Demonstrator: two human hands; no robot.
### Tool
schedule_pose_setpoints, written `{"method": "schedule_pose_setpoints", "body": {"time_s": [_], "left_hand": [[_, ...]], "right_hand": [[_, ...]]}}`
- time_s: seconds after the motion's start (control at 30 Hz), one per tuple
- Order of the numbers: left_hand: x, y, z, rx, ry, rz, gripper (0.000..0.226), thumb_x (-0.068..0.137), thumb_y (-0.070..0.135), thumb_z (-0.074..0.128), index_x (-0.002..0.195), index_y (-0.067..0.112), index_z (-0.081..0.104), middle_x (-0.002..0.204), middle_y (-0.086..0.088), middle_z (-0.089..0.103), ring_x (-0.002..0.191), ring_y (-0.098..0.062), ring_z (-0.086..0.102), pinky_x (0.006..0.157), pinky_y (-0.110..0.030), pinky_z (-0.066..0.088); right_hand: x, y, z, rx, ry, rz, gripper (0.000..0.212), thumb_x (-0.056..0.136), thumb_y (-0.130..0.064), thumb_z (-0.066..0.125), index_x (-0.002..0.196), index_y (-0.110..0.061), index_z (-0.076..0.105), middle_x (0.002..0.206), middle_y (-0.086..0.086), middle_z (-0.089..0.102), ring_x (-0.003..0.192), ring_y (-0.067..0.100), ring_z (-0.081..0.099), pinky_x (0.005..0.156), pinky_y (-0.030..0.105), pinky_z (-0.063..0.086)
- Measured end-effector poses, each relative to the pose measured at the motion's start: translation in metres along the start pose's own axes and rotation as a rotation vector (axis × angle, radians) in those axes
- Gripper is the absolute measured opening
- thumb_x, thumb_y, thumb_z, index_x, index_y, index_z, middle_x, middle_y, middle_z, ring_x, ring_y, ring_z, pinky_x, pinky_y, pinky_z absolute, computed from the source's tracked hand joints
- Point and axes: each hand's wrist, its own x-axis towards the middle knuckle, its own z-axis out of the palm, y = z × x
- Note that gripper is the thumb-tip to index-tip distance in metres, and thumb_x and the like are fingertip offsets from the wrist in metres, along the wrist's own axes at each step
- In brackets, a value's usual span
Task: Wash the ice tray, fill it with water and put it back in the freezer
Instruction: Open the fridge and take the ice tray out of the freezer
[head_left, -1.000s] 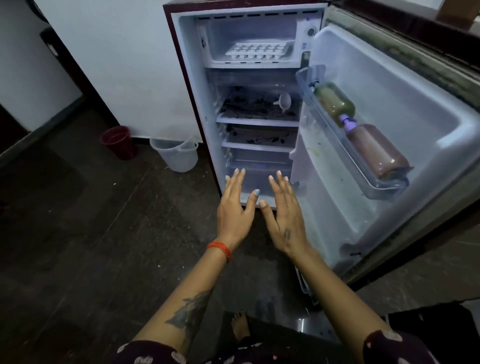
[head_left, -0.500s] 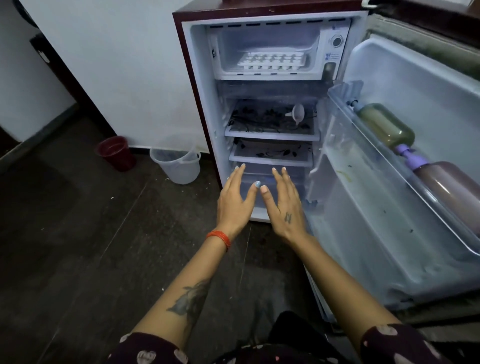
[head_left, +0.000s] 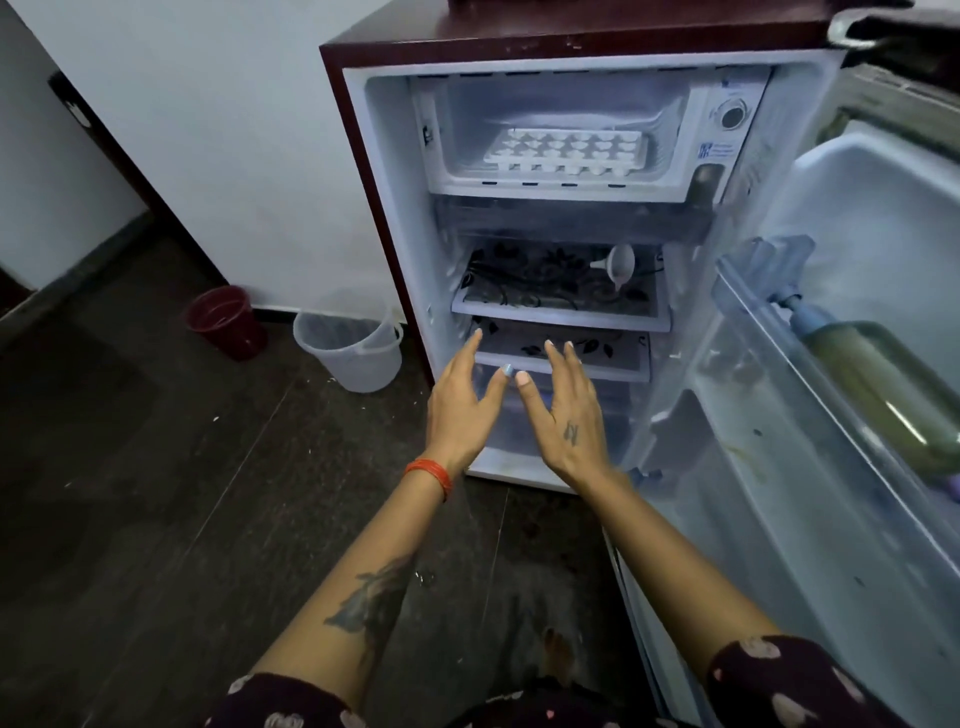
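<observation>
1. The ice tray (head_left: 566, 150) lies flat on the floor of the freezer compartment (head_left: 550, 130) at the top of the small fridge (head_left: 395, 208), its long side facing out and its cells showing pale. Whether they hold ice or are dry cannot be told.
2. The left hand (head_left: 460, 410) and the right hand (head_left: 566, 415) hover side by side in front of the lower shelves (head_left: 561, 312), fingers straight and spread, holding nothing, well below the tray.
3. The step in hand looks like fetching the tray for washing. To do it well, lift both hands to the freezer opening, take the tray by its two short ends and draw it straight out, level, so that anything in the cells stays put.
4. If frost has stuck it down, a gentle twist should serve better than a hard pull on thin plastic.
5. The open door (head_left: 831, 415) stands close on the right with a bottle (head_left: 878, 384) in its rack; keep the right elbow clear of it.
6. A control dial (head_left: 732, 115) sits right of the freezer, with a small blue-printed label (head_left: 717, 150) below it, too blurred to read. No brand name is legible.
</observation>
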Motion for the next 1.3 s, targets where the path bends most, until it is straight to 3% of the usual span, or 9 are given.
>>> {"method": "schedule_pose_setpoints", "body": {"time_s": [0.1, 0.23, 0.37, 0.7, 1.03, 1.17, 1.3], "left_hand": [[0.032, 0.0, 0.008, 0.022, 0.004, -0.002, 0.061, 0.094, 0.035, 0.056, 0.148, 0.02, 0.031, 0.151, -0.003, 0.038, 0.138, -0.016, 0.036, 0.095, -0.01, 0.026], [0.068, 0.001, 0.018, 0.028, -0.011, -0.001, 0.063, 0.094, 0.035, 0.056, 0.149, 0.019, 0.029, 0.153, -0.003, 0.035, 0.14, -0.016, 0.033, 0.096, -0.008, 0.023], [0.105, -0.001, 0.026, 0.032, -0.037, -0.009, 0.063, 0.094, 0.036, 0.056, 0.149, 0.02, 0.03, 0.153, -0.001, 0.035, 0.142, -0.016, 0.031, 0.106, -0.021, 0.025], [0.199, 0.004, 0.034, 0.034, -0.058, 0.022, 0.066, 0.093, 0.036, 0.057, 0.149, 0.015, 0.028, 0.155, -0.006, 0.031, 0.143, -0.02, 0.029, 0.116, -0.036, 0.028], [0.284, 0.019, 0.033, 0.11, 0.037, 0.148, 0.064, 0.093, 0.028, 0.059, 0.147, 0.008, 0.031, 0.152, -0.014, 0.034, 0.141, -0.025, 0.032, 0.111, -0.025, 0.025], [0.311, 0.022, 0.035, 0.131, 0.049, 0.155, 0.066, 0.094, 0.031, 0.057, 0.148, 0.005, 0.029, 0.154, -0.016, 0.03, 0.143, -0.028, 0.027, 0.116, -0.034, 0.023], [0.332, 0.029, 0.04, 0.097, 0.08, 0.111, 0.069, 0.093, 0.032, 0.058, 0.149, 0.005, 0.026, 0.155, -0.017, 0.028, 0.143, -0.029, 0.026, 0.116, -0.032, 0.023]], "right_hand": [[0.031, 0.004, -0.002, -0.035, 0.0, -0.001, 0.07, 0.094, -0.058, 0.035, 0.151, -0.025, 0.016, 0.161, 0.002, 0.005, 0.148, 0.018, 0.003, 0.119, 0.042, 0.01], [0.068, 0.006, -0.007, -0.068, 0.011, 0.012, 0.071, 0.093, -0.059, 0.036, 0.151, -0.024, 0.016, 0.161, 0.004, 0.006, 0.148, 0.021, 0.004, 0.119, 0.043, 0.011], [0.103, 0.006, -0.01, -0.075, 0.02, 0.028, 0.072, 0.093, -0.06, 0.036, 0.151, -0.023, 0.017, 0.161, 0.005, 0.006, 0.148, 0.022, 0.005, 0.119, 0.043, 0.011], [0.195, 0.002, -0.016, -0.081, 0.127, 0.037, 0.072, 0.093, -0.057, 0.04, 0.151, -0.018, 0.02, 0.16, 0.009, 0.009, 0.147, 0.026, 0.007, 0.118, 0.043, 0.013], [0.275, -0.009, -0.038, -0.151, 0.363, 0.004, 0.067, 0.096, -0.052, 0.039, 0.15, -0.016, 0.023, 0.16, 0.012, 0.01, 0.147, 0.029, 0.006, 0.117, 0.042, 0.011], [0.3, -0.007, -0.054, -0.217, 0.477, 0.021, 0.064, 0.098, -0.048, 0.037, 0.149, -0.012, 0.026, 0.159, 0.015, 0.011, 0.147, 0.032, 0.006, 0.118, 0.04, 0.011], [0.318, -0.005, -0.065, -0.216, 0.5, 0.096, 0.062, 0.1, -0.046, 0.034, 0.15, -0.012, 0.022, 0.16, 0.014, 0.006, 0.147, 0.032, 0.004, 0.117, 0.039, 0.013]]}}
